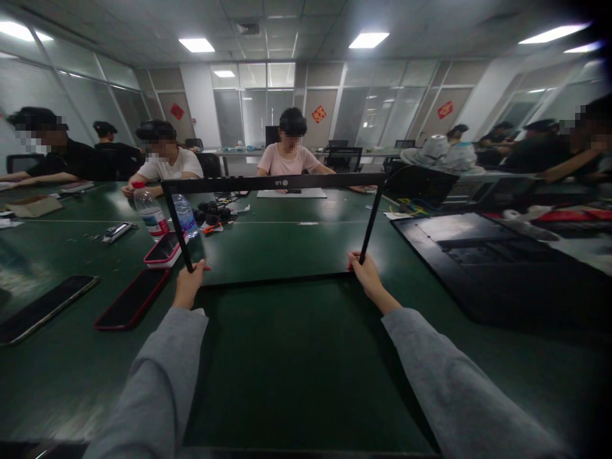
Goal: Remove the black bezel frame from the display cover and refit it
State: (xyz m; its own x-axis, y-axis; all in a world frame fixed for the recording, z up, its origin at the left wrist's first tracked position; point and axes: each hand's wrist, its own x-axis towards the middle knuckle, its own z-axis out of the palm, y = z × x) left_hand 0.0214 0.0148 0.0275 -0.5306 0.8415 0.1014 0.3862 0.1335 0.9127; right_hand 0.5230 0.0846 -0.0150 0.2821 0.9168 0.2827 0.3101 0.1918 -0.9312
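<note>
Bezel frame (282, 183): where is it, and how will it handle?
— Near me, the left hand (187, 285) and right hand (366, 275) have their fingers closed round its side bars, low down. It stands tilted, and its lower edge seems to rest on the green worktop (296, 357). I judge it light, thin, whippy and easily snapped.
— Anything unclear?
— The fingertips hide behind the bars. The lower edge blends into the dark worktop. Farther right, the black panel (478, 248) fades into blur.

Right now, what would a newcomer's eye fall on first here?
First, the black monitor frame, held tilted up over the green table in the middle: the left hand grips its left bar, the right hand its right bar. Next, the red-cased phone lying flat at the left and the large black panel at the right.
</note>
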